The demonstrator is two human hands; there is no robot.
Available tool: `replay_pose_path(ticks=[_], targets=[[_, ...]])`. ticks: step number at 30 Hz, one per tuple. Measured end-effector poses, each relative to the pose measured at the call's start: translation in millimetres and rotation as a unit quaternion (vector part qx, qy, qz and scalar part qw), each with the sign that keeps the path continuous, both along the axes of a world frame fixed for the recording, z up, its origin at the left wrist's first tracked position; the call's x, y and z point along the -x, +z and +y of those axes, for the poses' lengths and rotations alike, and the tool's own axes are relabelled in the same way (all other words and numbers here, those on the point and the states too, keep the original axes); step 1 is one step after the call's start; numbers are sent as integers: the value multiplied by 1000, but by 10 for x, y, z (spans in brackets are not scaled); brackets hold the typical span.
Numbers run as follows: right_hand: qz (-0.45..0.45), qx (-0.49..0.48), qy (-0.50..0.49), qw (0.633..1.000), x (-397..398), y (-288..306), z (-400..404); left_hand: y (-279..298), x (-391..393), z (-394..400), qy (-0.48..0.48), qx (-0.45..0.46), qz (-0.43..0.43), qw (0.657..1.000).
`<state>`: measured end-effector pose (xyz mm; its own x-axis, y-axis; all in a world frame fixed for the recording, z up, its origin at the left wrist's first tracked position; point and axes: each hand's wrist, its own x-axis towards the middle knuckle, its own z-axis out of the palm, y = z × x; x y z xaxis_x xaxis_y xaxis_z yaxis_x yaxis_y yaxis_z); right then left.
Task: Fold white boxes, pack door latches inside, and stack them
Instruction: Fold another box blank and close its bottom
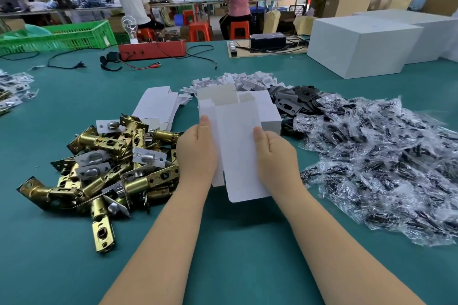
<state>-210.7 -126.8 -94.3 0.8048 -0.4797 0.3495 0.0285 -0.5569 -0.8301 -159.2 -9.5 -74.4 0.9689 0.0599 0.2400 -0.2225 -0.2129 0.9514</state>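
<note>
Both hands hold a white carton blank (238, 146) above the green table, its flaps open at the far end. My left hand (197, 153) grips its left edge with the thumb on top. My right hand (275, 156) grips the right edge the same way. A pile of brass door latches (111, 163) lies to the left. Flat white box blanks (156, 104) are stacked behind the latches. A folded white box (270, 116) sits just beyond the blank.
Clear bags of dark screws (376, 168) spread across the right. Black strike plates (295, 99) and small white card pieces (243, 80) lie behind. Large white boxes (359, 44) stand far right, a red tester (152, 49) and green crate (74, 34) far left. People sit at benches beyond.
</note>
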Motion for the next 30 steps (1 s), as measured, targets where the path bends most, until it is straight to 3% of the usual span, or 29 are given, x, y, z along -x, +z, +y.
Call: replay_pose_path(ticks=[3, 6, 11, 16, 20, 23, 30], targets=[[-18, -13, -34, 999, 12, -7, -44, -16, -9, -6, -42, 32, 56, 997], [-20, -40, -13, 999, 38, 7, -107, -26, -4, -30, -110, 13, 57, 992], [-49, -251, 92, 962, 58, 63, -50, -12, 21, -54, -189, 49, 69, 978], [-22, -188, 55, 980, 25, 59, -81, 17, 49, -31, -220, 70, 87, 969], [0, -246, 96, 965, 32, 73, -118, 5, 36, -40, -225, 122, 38, 966], [-7, -257, 154, 954, 61, 88, -134, 45, 1, 21, -268, 174, 53, 946], [-50, -333, 205, 919, 97, 130, -165, 28, 15, -5, -301, 170, 86, 935]])
